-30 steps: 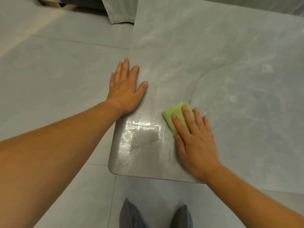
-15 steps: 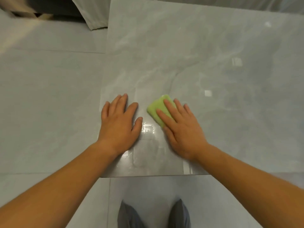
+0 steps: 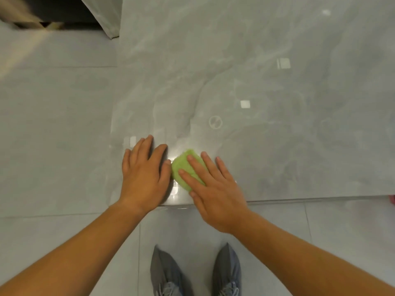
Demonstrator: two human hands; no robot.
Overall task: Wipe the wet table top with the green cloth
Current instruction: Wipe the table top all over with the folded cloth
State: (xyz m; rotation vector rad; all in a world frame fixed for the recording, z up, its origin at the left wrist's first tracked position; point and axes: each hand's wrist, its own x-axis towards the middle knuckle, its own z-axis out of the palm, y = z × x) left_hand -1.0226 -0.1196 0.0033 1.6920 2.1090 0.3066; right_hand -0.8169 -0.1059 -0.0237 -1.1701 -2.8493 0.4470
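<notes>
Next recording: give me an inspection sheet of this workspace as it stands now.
Surface: glossy grey table, wet sheen at its near left corner.
Job's things: green cloth, bunched on the table by that sheen.
Clutter: nothing seen.
Grips: left hand flat on the table; right hand presses the cloth with straight fingers.
Cables: nothing seen.
Surroundings: tiled floor, grey shoes, pale fabric at far left.

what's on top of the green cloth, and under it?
The right hand presses flat on the crumpled green cloth, fingers straight. Under it lies the glossy grey table top; whether that patch is wet is hidden.
</notes>
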